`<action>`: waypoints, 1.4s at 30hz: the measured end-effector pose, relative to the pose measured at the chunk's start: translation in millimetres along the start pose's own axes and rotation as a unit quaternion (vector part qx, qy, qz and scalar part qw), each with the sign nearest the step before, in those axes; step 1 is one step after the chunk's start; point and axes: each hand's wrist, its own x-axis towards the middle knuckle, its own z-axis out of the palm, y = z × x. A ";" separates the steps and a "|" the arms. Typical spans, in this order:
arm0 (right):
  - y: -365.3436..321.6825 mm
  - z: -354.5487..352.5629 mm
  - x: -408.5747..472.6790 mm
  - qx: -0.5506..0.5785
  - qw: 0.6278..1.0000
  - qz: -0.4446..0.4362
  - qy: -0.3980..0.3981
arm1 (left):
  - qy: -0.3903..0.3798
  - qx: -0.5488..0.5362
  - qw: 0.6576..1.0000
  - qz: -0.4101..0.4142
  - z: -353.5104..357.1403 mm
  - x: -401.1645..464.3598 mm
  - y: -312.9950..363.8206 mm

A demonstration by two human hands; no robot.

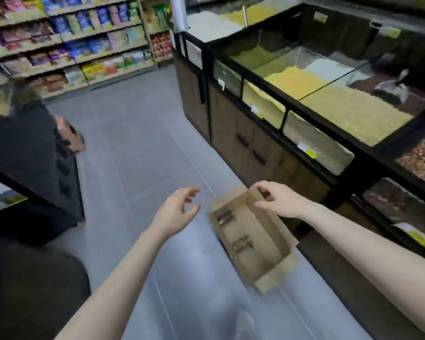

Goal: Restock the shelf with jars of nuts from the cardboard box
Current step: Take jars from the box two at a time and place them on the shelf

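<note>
While our right hand [277,198] pinches the far end wall of the cardboard box [253,235], thumb and fingers curled over its rim, our left hand [179,209] hangs beside the box's left edge with fingers loosely spread, holding nothing. The box sits tilted above the grey tiled floor [138,148], its near flap folded out; blur hides what the two brown shapes inside are. Close on the right runs the dark bulk-bin counter [255,148]. A wide aisle opens ahead, reaching the packaged-goods shelves [84,38]. A dark display stand [35,155] borders the left.
</note>
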 end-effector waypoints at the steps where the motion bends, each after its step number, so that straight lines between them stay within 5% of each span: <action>1: 17.9 1.0 7.7 0.015 1.000 0.020 -0.002 | -0.013 -0.008 1.000 -0.006 13.7 11.4 -0.7; 22: 209.0 142.8 237.9 0.239 0.914 0.327 -0.019 | -0.156 -0.054 0.980 -0.109 190.3 242.3 -184.9; 29: 310.5 284.2 332.1 0.316 0.862 0.396 -0.018 | -0.182 0.004 0.980 -0.083 348.1 284.6 -297.5; 34: 380.9 399.1 394.5 0.265 0.881 0.390 -0.036 | -0.137 0.172 0.975 -0.021 459.7 292.0 -382.5; 42: 436.2 512.2 443.9 0.226 0.882 0.411 -0.046 | -0.086 0.247 0.965 0.019 507.0 274.3 -426.3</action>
